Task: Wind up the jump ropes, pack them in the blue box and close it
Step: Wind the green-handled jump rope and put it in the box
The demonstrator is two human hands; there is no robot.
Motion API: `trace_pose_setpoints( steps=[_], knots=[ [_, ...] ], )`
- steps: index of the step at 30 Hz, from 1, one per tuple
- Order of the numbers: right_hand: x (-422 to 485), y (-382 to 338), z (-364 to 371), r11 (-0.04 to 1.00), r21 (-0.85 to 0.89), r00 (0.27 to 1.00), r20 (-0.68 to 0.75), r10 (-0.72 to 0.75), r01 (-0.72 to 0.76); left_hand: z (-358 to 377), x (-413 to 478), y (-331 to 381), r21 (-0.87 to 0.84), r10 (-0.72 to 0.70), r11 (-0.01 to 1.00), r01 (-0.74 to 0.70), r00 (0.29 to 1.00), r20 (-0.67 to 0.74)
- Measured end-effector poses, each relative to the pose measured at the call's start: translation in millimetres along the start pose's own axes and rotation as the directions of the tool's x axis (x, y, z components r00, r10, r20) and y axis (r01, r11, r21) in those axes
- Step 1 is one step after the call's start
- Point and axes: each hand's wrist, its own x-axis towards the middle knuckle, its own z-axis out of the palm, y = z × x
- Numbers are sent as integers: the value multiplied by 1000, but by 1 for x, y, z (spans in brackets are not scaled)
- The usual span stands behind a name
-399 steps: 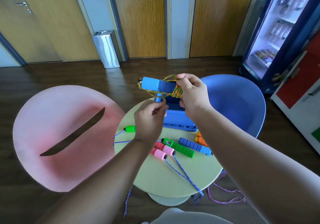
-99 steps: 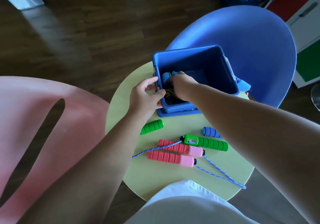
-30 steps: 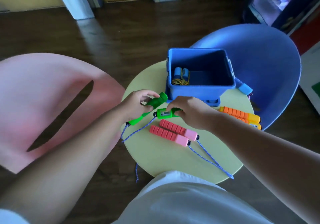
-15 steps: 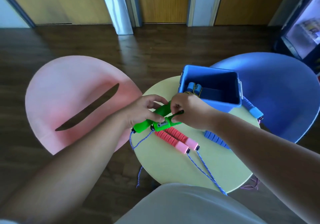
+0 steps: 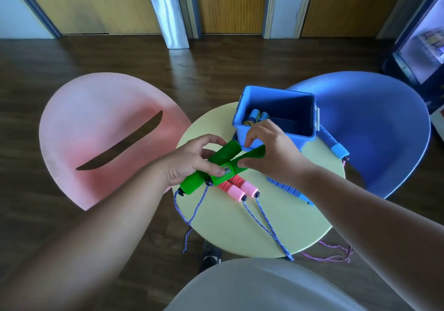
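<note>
The 2 green foam jump-rope handles [image 5: 224, 153] have lifted off the round yellow tabletop [image 5: 228, 226]. The left grip [image 5: 189, 161] clamps their cord ends and the right grip [image 5: 271, 152] pinches 1 far end, beside the open blue plastic box [image 5: 288, 109] at the tabletop's far edge.

One wide-angle camera sits on the person's head and faces forward and down. It looks from above and behind the left hand [image 5: 192, 159] and right hand [image 5: 271, 154]; both forearms enter from the lower corners. The hands sit close to the lens at frame centre, over the round counter [image 5: 240, 226]. The left grips a green handle [image 5: 223, 154] and the right a second green handle [image 5: 254, 154]. The blue box [image 5: 298, 139] stands just beyond the right hand. A pink chair [image 5: 96, 130] lies outward of the left hand, a blue chair [image 5: 372, 130] outward of the right. The wooden doors [image 5: 230, 3] lie far beyond both hands. Straight lines bend toward the frame edges.
</note>
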Motion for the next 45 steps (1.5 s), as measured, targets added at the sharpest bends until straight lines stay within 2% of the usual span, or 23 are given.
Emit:
trace_pose_setpoints(
  steps=[2, 5, 7, 10, 16, 21, 26, 32, 36, 39, 42, 43, 45],
  knots=[
    [-8, 8, -2, 988, 62, 989, -21, 144, -142, 5, -2, -1, -8, 0, 1000, 0, 1000, 8],
    [-18, 16, -6, 877, 277, 920, 118, 374, -393, 12, -4, -2, 21, -1, 1000, 1, 1000, -1],
    [-24, 20, -8, 799, 414, 898, 153, 412, -437, 17, -3, -2, 83, -3, 997, 3, 1000, 2],
    [-33, 19, -8, 769, 512, 917, 111, 384, -384, 26, 0, -1, 123, 12, 992, -11, 1000, -9],
    [-42, 11, -3, 784, 548, 947, 51, 316, -291, 46, 6, 8, 177, 87, 981, -74, 994, -67],
    [-49, 8, -7, 738, 625, 962, 85, 261, -255, 53, 8, 16, 260, 108, 962, -88, 992, -66],
    [-54, 5, -10, 707, 670, 972, 112, 205, -227, 65, 12, 26, 269, 121, 958, -98, 990, -69],
    [-58, 10, -14, 659, 729, 962, -6, 274, -183, 69, 24, 39, 312, 128, 942, -123, 992, 3],
    [-57, 14, -22, 609, 780, 925, -113, 363, -143, 46, 24, 32, 378, 152, 918, -124, 987, -45],
    [-51, 13, -23, 578, 810, 892, -188, 411, -96, 35, 19, 17, 225, 158, 967, -117, 972, -173],
    [-43, 3, -8, 537, 840, 864, -211, 458, -79, 42, 16, 5, -67, 153, 982, -178, 949, -274],
    [-40, -2, -2, 540, 838, 858, -218, 465, -81, 47, 16, 2, -119, 169, 969, -216, 933, -318],
    [-37, -11, 10, 574, 814, 864, -224, 451, -89, 52, 18, 0, -96, 235, 947, -307, 864, -444]
  ],
)
